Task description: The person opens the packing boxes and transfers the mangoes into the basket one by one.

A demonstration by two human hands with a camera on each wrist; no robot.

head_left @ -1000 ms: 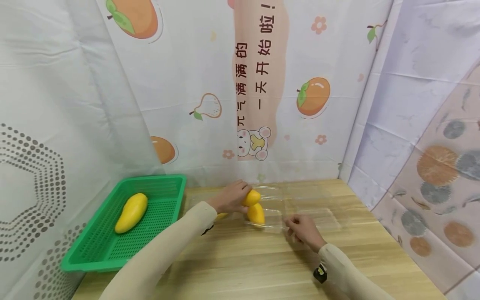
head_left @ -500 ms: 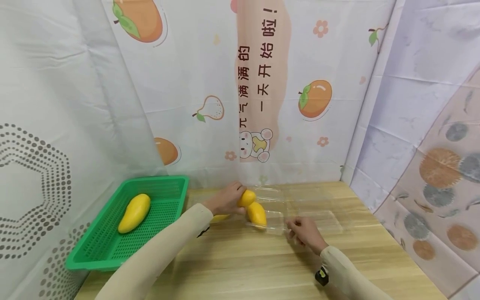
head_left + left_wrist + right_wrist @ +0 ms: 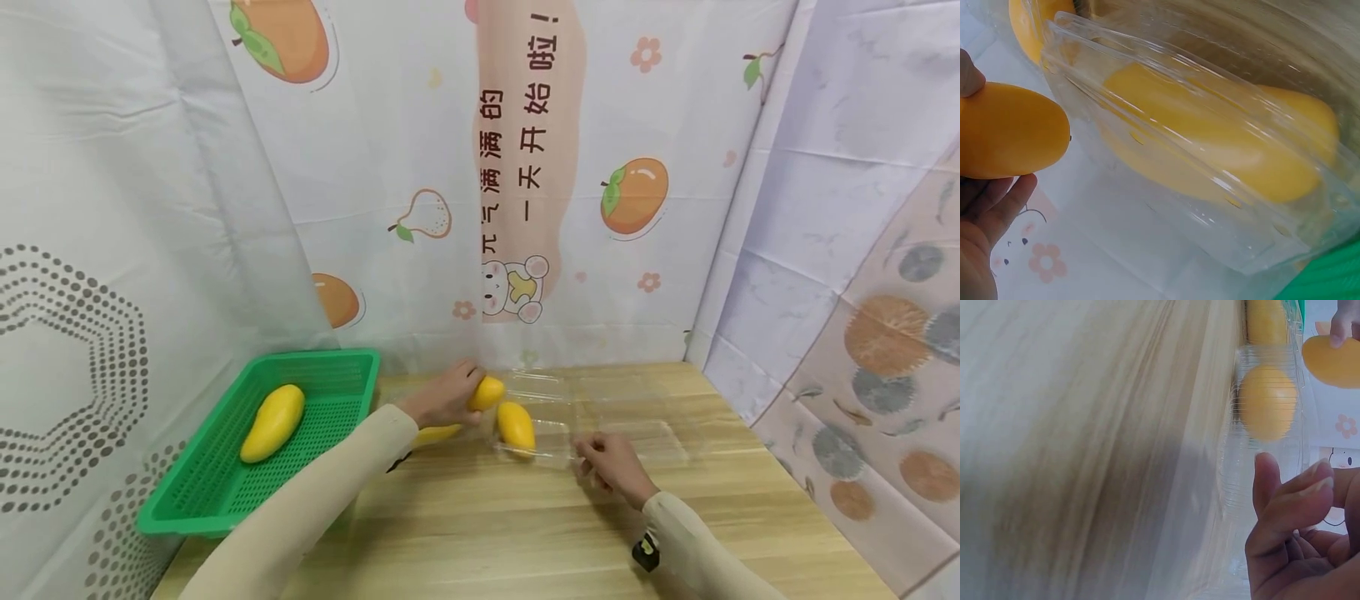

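Orange-yellow fruit (image 3: 1013, 131), smooth and rounded with a dark speck at its end, was gripped between thumb and fingers of the left hand (image 3: 450, 396), near clear plastic containers (image 3: 551, 433). One held a rounded fruit (image 3: 516, 427), another a longer yellow fruit (image 3: 1260, 150). A green basket (image 3: 183, 525) contained a yellow mango (image 3: 272, 423). The right hand (image 3: 615, 467), loosely curled, lay beside the plastic; contact was unclear.

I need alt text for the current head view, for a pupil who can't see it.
A person's left hand holds a yellow mango near clear plastic containers, where two more mangoes lie, one partly hidden by the arm. The right hand is at the containers' near edge; a green basket with another mango stands at left.
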